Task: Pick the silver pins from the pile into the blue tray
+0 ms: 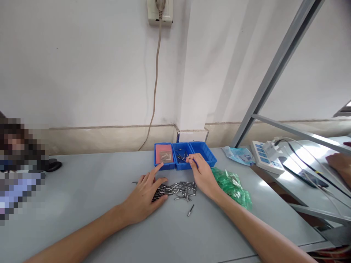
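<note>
My left hand (144,199) lies with spread fingers over the left part of a pile of small metal pins (182,188), hiding some of them. The pins have a silver end and a thin dark shaft. My right hand (204,175) is at the middle blue bin (183,167), its thumb and forefinger pinched on a small metal pin (188,157), mostly covered by the fingertips. Several pins lie inside that bin. A single loose pin (190,210) rests on the table in front of the pile.
The left blue bin (165,167) holds a pink sheet and a small clear bag. A third blue bin (210,153) stands at right. Green plastic wrap (233,188) lies beside my right forearm. Further right are a blue packet (239,156), a power strip (265,159) and a metal frame (274,73).
</note>
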`<state>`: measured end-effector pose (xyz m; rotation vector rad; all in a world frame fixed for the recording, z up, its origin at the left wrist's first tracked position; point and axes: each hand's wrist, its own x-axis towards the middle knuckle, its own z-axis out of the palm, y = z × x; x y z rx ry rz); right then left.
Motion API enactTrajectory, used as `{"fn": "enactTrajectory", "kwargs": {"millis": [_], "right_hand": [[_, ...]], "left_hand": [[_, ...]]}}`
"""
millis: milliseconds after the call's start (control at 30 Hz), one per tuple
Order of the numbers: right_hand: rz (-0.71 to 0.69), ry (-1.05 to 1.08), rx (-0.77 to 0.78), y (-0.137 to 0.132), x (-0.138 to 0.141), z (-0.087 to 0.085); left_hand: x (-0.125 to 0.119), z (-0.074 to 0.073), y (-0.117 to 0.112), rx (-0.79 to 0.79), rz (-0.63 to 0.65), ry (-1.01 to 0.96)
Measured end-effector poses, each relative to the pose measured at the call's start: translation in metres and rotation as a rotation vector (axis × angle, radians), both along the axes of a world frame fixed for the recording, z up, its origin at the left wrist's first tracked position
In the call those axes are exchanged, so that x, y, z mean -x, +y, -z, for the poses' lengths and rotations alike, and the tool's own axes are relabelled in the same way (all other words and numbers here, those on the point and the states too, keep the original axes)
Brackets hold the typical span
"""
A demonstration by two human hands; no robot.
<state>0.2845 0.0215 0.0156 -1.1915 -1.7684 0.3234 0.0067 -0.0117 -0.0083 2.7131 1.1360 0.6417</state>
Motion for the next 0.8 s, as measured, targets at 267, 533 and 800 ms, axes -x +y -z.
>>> {"fn": "enactTrajectory", "kwargs": {"millis": [267, 533, 800], "right_hand": [[-0.014, 0.068, 0.007, 0.0, 0.001, -0.001], [0.004, 0.198, 0.026, -0.005, 0.004, -0.002], [-0.026, 0.306, 0.129, -0.007, 0.01, -0.002]], "left_hand": [[0.001, 0.0, 0.001, -0.034, 0.02, -0.019], [0.0, -0.003, -0.001, -0.014, 0.013, -0.005], [0.0, -0.002, 0.0, -0.019, 0.012, -0.008]]}}
